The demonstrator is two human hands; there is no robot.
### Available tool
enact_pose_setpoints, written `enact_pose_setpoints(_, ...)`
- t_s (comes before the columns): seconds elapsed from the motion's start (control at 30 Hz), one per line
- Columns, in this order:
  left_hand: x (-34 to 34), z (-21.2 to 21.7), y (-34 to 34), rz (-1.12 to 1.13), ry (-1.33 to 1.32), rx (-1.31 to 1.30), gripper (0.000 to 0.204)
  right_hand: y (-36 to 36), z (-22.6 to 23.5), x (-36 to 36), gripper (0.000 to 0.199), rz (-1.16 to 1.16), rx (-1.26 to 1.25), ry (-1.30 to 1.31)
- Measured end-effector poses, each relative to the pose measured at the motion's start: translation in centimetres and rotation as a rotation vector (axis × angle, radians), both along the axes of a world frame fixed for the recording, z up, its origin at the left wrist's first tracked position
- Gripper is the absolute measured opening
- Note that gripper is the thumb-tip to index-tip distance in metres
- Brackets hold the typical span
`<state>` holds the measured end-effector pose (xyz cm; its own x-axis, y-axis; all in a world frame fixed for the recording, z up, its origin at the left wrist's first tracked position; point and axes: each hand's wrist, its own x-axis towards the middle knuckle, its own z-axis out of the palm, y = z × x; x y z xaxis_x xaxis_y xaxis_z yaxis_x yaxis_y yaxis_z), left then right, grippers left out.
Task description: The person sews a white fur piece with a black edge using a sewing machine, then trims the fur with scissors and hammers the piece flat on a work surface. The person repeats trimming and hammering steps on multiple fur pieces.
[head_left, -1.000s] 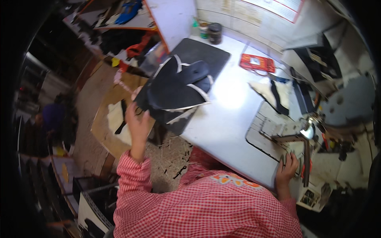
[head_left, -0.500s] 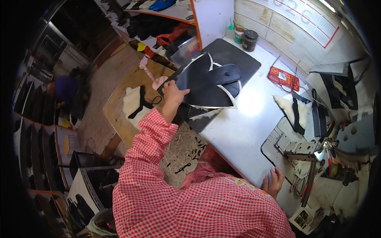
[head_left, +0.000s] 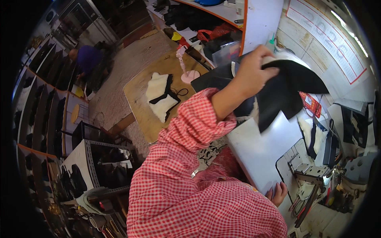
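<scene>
My left hand (head_left: 254,73) is closed on the edge of a black leather piece (head_left: 281,89), shaped like a shoe upper with white fleece lining. It hangs above the white tabletop (head_left: 254,144), blurred by motion. Under my left hand, a dark mat (head_left: 208,81) bears other leather pieces, mostly hidden by my hand and forearm. My right hand (head_left: 278,193) rests at the table's near edge beside the sewing machine (head_left: 311,173), fingers bent over the surface; whether anything is under them is hidden.
A brown wooden table (head_left: 145,123) at the left holds a white fleece piece with black trim (head_left: 154,89) and a pink stand (head_left: 190,77). Another fleece piece (head_left: 311,133) and a red package (head_left: 310,104) lie at the right. A person in purple (head_left: 88,59) crouches by shoe shelves (head_left: 39,107).
My left hand has lifted the leather piece off the stack on the mat and moved it to the right. My right hand stays at the table edge. The view has shifted left.
</scene>
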<state>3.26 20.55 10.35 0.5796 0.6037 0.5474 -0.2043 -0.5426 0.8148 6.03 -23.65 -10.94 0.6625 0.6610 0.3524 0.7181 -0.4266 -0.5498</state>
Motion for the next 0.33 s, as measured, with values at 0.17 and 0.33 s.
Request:
enact_pose_setpoints(0.17,2.2,-3.2,1.8,0.147,0.011,0.095,0.042,0.2,-0.4,0.2,0.037,0.019,0.002,-0.015)
enact_pose_setpoints(0.33,-6.2,-13.5,5.5,0.685,0.059,0.228,0.04,0.2,-0.6,0.2,0.035,0.108,0.016,0.019)
